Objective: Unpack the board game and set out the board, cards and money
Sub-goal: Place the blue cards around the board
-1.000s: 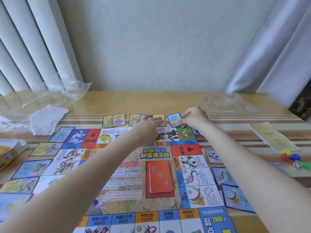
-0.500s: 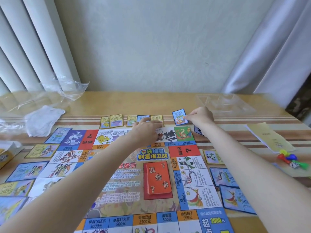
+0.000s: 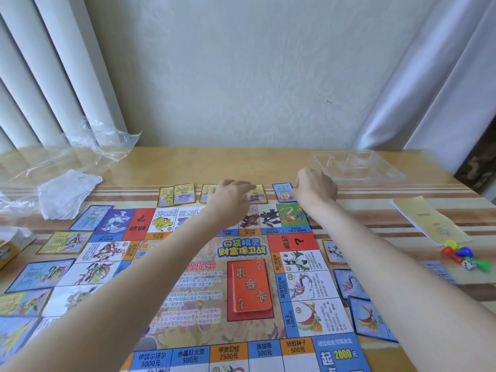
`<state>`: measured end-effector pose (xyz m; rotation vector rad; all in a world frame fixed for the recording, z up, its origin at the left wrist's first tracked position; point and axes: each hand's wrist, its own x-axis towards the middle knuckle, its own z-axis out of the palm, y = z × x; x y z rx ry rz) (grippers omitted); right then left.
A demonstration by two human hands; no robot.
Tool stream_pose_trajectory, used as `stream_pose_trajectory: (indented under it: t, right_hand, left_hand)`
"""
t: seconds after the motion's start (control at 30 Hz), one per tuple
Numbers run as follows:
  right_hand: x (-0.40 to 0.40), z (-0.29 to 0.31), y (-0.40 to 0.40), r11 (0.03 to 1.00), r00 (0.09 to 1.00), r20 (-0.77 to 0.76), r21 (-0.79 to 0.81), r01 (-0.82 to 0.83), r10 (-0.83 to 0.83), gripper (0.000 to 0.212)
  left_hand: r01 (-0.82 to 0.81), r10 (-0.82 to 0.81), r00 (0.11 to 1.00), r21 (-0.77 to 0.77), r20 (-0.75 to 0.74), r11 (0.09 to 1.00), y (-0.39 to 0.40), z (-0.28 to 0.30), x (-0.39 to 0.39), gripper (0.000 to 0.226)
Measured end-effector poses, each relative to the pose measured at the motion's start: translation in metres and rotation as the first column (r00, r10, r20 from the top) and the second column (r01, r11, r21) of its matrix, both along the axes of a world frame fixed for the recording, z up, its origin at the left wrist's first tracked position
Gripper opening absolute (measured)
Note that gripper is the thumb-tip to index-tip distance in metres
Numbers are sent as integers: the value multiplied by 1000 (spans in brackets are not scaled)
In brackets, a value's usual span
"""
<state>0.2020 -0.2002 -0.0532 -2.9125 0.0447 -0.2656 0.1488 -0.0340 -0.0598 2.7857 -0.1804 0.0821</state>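
Board (image 3: 241,280) flat on counter (image 3: 214,165), red card stack (image 3: 251,285) at centre. Right hand (image 3: 314,187) at far edge, fingers curled onto blue-bordered card (image 3: 281,191) lying just beyond board. Left hand (image 3: 229,196) alongside, fingers extended over yellow-bordered cards (image 3: 177,194); grip cannot be told.

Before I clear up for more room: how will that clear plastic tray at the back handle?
The clear plastic tray looks thin-walled and empty, so probably very light and a bit flexible. On the smooth wooden table it likely slides at a nudge.
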Motion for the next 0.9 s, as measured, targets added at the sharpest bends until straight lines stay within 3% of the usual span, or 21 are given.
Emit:
stream_pose_trajectory:
  t: [0.1, 0.23, 0.7, 0.9]
  right_hand:
    - [-4, 5, 6, 983, 983, 46, 40, -179, 177, 12]
    - [-9, 1, 22, 910, 913, 9, 78, -407, 408, 12]
    - [-6, -6, 19, 923, 926, -88, 152, -353, 368, 20]
    - [-4, 1, 22, 920, 926, -60, 159, -359, 372, 18]
  left_hand:
    - [-114, 115, 993, 34, -26, 993, 22, 3, 1, 53]
    - [-97, 106, 989, 98, -100, 990, 30, 0, -9, 57]
    - [-16, 22, 996, 72, -84, 997, 15, -8, -3, 59]
    - [-164, 168, 985, -80, 34, 983, 36, -2, -2, 63]
